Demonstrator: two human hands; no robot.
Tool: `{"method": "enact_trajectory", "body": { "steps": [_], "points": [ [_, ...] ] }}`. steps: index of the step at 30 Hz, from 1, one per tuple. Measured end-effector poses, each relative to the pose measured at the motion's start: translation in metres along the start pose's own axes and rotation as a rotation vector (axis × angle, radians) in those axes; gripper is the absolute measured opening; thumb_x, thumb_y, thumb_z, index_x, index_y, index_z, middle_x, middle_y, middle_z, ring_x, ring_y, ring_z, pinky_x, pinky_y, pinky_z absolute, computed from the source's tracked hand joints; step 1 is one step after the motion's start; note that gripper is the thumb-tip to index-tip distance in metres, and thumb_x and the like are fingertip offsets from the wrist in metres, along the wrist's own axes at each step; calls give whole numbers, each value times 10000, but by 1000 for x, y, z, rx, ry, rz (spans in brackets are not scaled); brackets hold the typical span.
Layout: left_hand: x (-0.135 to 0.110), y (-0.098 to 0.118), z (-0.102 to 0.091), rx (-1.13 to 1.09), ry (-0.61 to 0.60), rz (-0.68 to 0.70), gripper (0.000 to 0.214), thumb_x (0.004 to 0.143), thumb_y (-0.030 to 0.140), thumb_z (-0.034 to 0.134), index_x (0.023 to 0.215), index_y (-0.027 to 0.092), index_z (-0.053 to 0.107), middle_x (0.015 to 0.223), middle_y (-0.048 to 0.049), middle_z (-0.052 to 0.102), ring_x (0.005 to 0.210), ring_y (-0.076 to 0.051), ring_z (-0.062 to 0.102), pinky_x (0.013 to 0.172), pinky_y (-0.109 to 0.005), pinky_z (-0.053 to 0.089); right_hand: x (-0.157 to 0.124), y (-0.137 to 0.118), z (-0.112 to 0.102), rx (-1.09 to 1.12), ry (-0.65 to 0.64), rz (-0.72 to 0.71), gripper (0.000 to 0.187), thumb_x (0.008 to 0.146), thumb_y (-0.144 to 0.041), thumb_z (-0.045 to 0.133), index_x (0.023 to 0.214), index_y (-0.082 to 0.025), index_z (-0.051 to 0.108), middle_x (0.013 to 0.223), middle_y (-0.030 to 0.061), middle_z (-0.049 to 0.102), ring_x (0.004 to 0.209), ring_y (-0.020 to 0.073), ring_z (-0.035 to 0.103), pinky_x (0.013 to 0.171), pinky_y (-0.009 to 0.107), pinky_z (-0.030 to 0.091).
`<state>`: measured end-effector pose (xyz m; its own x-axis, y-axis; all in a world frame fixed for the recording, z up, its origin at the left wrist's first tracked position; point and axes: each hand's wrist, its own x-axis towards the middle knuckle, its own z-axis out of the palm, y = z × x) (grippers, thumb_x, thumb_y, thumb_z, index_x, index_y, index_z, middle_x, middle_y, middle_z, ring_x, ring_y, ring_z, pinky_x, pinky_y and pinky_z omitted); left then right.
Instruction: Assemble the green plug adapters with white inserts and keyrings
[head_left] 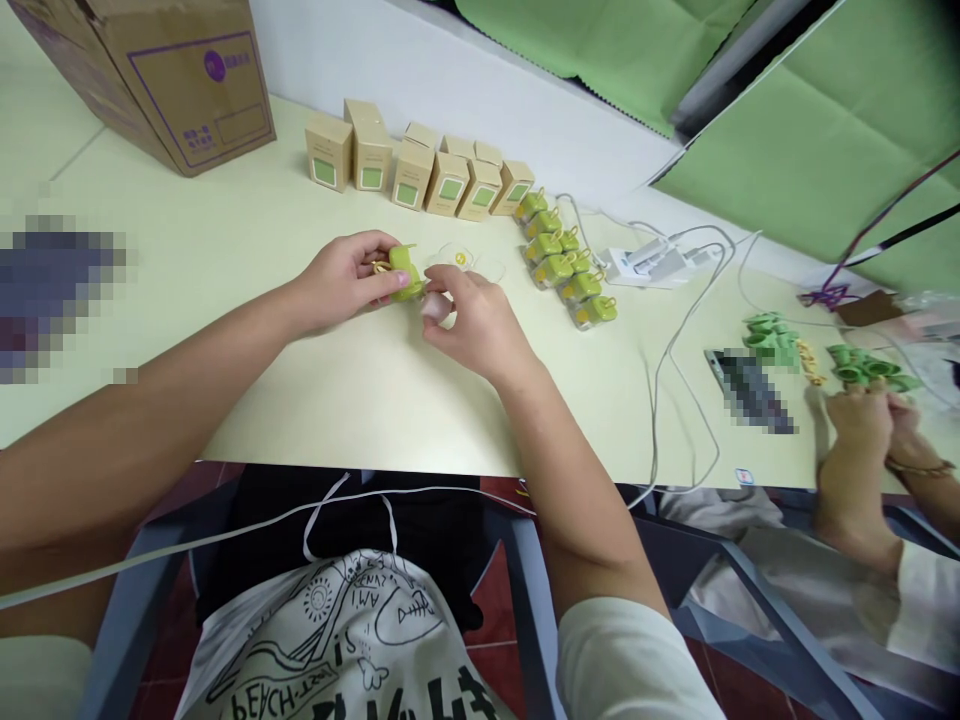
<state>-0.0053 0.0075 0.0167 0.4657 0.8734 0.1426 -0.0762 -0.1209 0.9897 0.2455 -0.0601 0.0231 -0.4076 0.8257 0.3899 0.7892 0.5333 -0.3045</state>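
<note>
My left hand (346, 280) is closed around a small green gadget (406, 272) with a yellow loop, held just above the pale table (360, 390). My right hand (472, 318) pinches at the right end of the same gadget, fingers curled; what sits between its fingertips is a small pale bit I cannot name. A clear plastic wrapper with a yellow mark (459, 259) lies on the table right behind both hands.
A row of small tan boxes (420, 170) stands at the back, with a cluster of green gadgets (566, 262) to their right. A cardboard carton (161, 75) sits back left. White power strip (651, 262) and cables trail right. A co-worker's hands (870, 425) work by green parts (772, 338).
</note>
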Motion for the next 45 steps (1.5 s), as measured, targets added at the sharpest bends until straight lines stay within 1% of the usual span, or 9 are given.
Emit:
{"method": "enact_trajectory", "body": {
  "steps": [3,7,13,16,22,26,34,42,45],
  "points": [
    [1,-3,-1,26,0,5,331,890,277,1053,1108,216,812,923,-17,725,803,-164,704,721,-311,581,2,-2,4,-104,-70,-35,627,968,-32,616,1574,-166,700,1290,172,903,1241,377,795,1130,543,681],
    [1,-4,-2,17,5,-1,300,908,223,1002,1152,203,829,984,-37,766,868,-175,740,758,-313,608,4,-1,12,-151,-123,-41,741,985,8,549,1708,-126,640,1316,185,910,1260,379,777,1165,538,680],
    [1,-3,-3,33,13,6,387,881,287,1072,1178,211,834,1088,-49,806,1032,-230,814,883,-346,689,4,5,12,-87,-82,-1,811,1030,-75,612,1830,-197,556,1480,198,884,1359,411,776,1234,628,659],
    [1,-4,-2,23,18,-4,390,885,303,1084,1171,214,834,1092,-46,799,1051,-233,815,914,-359,702,3,7,8,-86,-62,19,716,1044,-120,648,1757,-190,629,1477,212,877,1371,429,767,1257,662,633],
    [1,-5,-1,11,19,-9,425,829,329,1083,1165,213,849,1077,-50,808,1031,-219,807,889,-335,686,4,6,11,-140,-49,26,564,1007,-84,673,1563,-158,727,1307,200,902,1241,417,746,1187,592,634],
    [0,-3,-1,37,26,8,435,817,363,1110,1126,229,835,1072,-51,809,1034,-235,809,880,-344,685,7,8,18,-154,-36,55,518,977,-85,695,1489,-156,715,1275,213,901,1178,418,743,1165,584,627],
    [-2,0,1,26,28,9,408,870,372,1102,1119,215,820,1040,-43,777,1042,-246,802,993,-414,708,9,15,37,-202,45,27,428,969,-96,682,1386,-196,691,1210,181,905,1046,368,755,1037,493,651],
    [-2,3,0,68,26,60,431,814,387,1104,1099,212,831,1086,-54,805,1062,-246,784,1017,-405,669,7,7,18,-140,-47,9,319,960,-89,687,1250,-202,756,1207,182,878,1170,403,765,1084,521,622],
    [-1,2,1,45,29,55,404,821,373,1086,1087,222,823,1072,-54,803,1017,-238,773,967,-396,661,6,6,12,-92,-49,3,307,966,-103,688,1238,-215,776,1249,181,864,1203,398,764,1105,534,626]
  ]
}}
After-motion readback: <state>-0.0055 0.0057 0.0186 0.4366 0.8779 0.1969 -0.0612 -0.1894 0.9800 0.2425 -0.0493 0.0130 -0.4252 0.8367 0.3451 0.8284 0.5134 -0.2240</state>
